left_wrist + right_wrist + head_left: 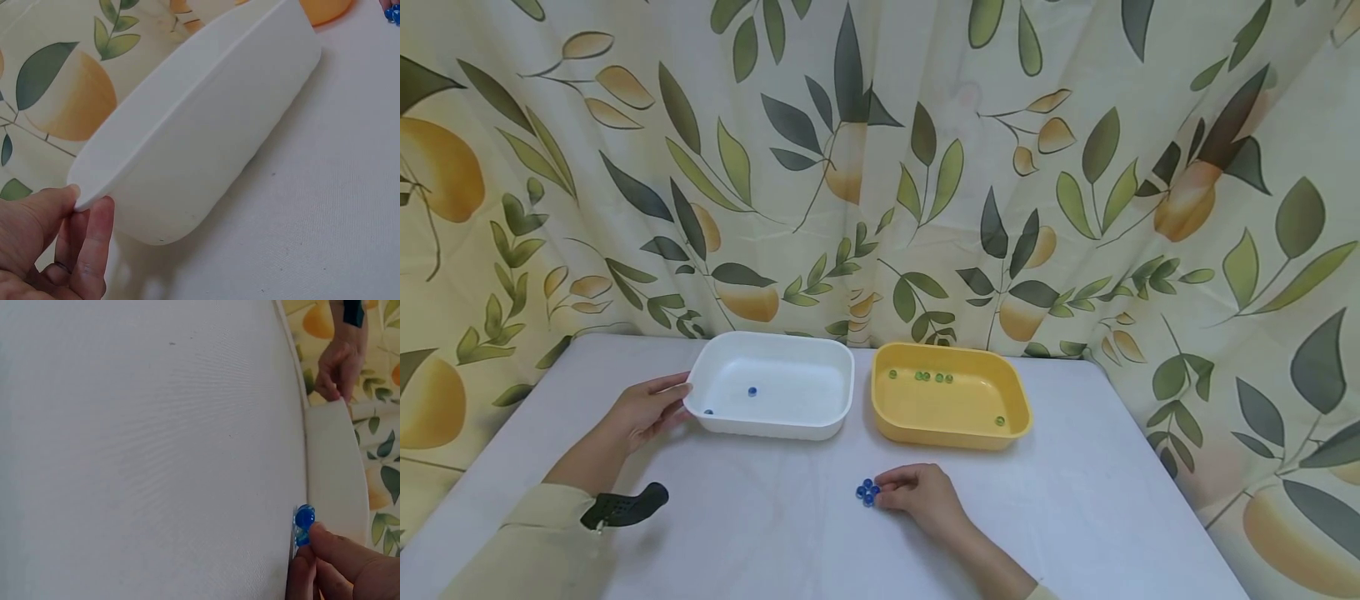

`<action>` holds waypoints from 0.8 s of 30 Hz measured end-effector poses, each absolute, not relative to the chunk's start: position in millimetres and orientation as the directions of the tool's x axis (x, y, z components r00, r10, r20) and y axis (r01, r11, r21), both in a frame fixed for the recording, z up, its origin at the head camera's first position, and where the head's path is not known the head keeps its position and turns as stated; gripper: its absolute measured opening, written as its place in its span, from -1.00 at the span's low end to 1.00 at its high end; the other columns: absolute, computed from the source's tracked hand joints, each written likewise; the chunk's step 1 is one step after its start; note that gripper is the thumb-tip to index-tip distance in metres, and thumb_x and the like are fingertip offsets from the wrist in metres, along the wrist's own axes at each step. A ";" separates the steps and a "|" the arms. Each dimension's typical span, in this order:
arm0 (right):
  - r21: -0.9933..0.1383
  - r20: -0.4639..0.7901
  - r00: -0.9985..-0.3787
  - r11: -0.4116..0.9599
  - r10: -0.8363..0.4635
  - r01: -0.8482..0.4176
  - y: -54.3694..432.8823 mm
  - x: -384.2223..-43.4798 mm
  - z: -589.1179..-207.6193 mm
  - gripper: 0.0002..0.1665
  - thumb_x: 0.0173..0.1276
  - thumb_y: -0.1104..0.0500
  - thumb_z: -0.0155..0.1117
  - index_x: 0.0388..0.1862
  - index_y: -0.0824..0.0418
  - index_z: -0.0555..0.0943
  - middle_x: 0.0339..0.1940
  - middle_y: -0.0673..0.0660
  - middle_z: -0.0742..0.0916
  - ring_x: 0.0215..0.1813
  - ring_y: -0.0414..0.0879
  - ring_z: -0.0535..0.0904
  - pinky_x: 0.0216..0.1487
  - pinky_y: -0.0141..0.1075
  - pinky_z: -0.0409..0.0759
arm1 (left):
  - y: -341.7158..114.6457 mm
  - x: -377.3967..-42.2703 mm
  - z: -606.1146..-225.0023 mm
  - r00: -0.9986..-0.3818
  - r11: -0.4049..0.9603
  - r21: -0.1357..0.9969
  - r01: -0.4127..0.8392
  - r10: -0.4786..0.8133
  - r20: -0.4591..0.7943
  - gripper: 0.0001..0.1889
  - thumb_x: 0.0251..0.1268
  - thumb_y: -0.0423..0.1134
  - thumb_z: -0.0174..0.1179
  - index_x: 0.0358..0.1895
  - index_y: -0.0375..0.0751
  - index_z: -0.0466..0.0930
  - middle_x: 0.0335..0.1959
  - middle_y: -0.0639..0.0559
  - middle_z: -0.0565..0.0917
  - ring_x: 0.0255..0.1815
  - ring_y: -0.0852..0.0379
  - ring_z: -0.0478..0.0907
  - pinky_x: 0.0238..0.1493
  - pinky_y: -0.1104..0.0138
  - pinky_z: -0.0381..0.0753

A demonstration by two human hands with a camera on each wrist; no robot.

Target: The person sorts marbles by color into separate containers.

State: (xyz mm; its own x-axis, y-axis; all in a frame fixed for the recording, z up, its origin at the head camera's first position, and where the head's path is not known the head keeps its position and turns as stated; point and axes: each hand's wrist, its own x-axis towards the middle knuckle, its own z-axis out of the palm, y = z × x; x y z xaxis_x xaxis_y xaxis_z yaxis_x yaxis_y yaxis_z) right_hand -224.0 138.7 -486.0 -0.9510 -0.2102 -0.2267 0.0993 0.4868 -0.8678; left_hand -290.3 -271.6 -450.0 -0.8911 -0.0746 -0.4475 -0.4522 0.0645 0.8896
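My left hand pinches the left rim of a white tub between thumb and fingers, as the left wrist view also shows. Inside that tub lie two blue marbles, one near the middle and one by the left front corner. On the white cloth, a small cluster of blue marbles sits in front of the tubs. At the cluster's right side is my right hand, its thumb and fingertips pinching a blue marble. The fingers partly hide that marble.
To the right of the white tub stands a yellow tub with several green marbles in it, most along the back. A white cloth covers the table. Behind it hangs a curtain printed with leaves and fruit.
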 end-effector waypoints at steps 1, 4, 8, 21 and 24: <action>-0.864 -0.225 -0.952 0.495 -0.207 0.096 138.2 -224.0 -486.0 -0.69 0.05 0.20 0.57 -0.19 0.23 0.76 -0.39 0.00 0.78 -0.36 -0.24 0.65 -0.30 -0.42 0.62 | -271.4 -290.4 -449.9 -0.891 0.063 0.889 -0.453 -0.075 -0.448 -0.34 0.47 -0.17 0.13 0.51 -0.28 0.13 -0.32 0.24 0.61 -0.37 0.36 0.62 -0.20 0.44 0.72; -0.857 -0.216 -0.955 0.508 -0.202 0.087 137.5 -224.0 -486.2 -0.70 0.05 0.21 0.57 -0.20 0.23 0.77 -0.41 -0.01 0.77 -0.37 -0.24 0.64 -0.31 -0.42 0.61 | -271.0 -290.4 -449.7 -0.892 0.067 0.890 -0.450 -0.076 -0.445 -0.34 0.46 -0.18 0.14 0.51 -0.29 0.13 -0.30 0.22 0.61 -0.36 0.35 0.62 -0.20 0.45 0.72; -0.849 -0.208 -0.958 0.523 -0.199 0.076 137.4 -223.8 -485.8 -0.72 0.05 0.22 0.57 -0.22 0.22 0.77 -0.42 -0.02 0.77 -0.38 -0.24 0.63 -0.33 -0.42 0.61 | -270.9 -290.5 -449.9 -0.896 0.081 0.893 -0.443 -0.075 -0.438 -0.34 0.47 -0.17 0.14 0.51 -0.30 0.13 -0.30 0.21 0.62 -0.36 0.35 0.63 -0.21 0.45 0.72; -0.841 -0.201 -0.961 0.536 -0.190 0.071 134.8 -223.1 -485.4 -0.78 0.08 0.23 0.55 -0.25 0.20 0.79 -0.43 -0.01 0.78 -0.38 -0.24 0.62 -0.35 -0.42 0.61 | -272.6 -291.7 -450.3 -0.889 0.104 0.883 -0.458 -0.083 -0.451 -0.34 0.47 -0.14 0.14 0.51 -0.28 0.14 -0.26 0.18 0.62 -0.38 0.34 0.63 -0.23 0.46 0.71; -0.839 -0.196 -0.962 0.540 -0.188 0.066 134.9 -223.0 -485.4 -0.79 0.07 0.23 0.55 -0.26 0.19 0.79 -0.43 -0.01 0.78 -0.38 -0.24 0.61 -0.36 -0.41 0.60 | -272.4 -291.7 -450.4 -0.888 0.104 0.882 -0.460 -0.083 -0.453 -0.34 0.47 -0.14 0.13 0.51 -0.28 0.13 -0.25 0.18 0.62 -0.38 0.34 0.63 -0.22 0.46 0.71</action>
